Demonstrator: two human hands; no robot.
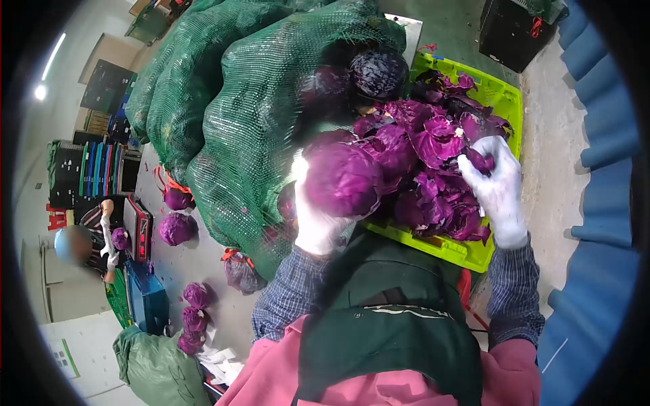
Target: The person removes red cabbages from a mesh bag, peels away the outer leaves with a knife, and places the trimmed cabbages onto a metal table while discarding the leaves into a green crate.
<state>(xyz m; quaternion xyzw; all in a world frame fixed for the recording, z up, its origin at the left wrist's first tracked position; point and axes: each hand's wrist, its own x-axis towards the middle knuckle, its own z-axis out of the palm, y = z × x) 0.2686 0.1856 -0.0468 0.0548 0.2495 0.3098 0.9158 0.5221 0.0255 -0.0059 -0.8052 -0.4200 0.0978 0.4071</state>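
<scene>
A round red cabbage point(344, 179), slightly blurred, rests in my left hand point(321, 220), whose white-gloved fingers wrap its near left side. My right hand point(499, 193), also in a white glove, pinches a small purple cabbage leaf point(481, 162) over a bright green crate point(447, 255). Loose purple leaves point(439, 203) heap up in this crate, right beside the held cabbage. Just beyond, dark red cabbages point(379, 73) lie at the mouth of a green net sack point(261, 115).
More full net sacks point(166, 101) crowd the table point(223, 220). Several cabbages point(178, 229) stand toward the left, near a red-framed scale point(138, 229). A co-worker point(91, 233) handles a cabbage there. Blue curtain-like sheeting point(602, 203) hangs along the right.
</scene>
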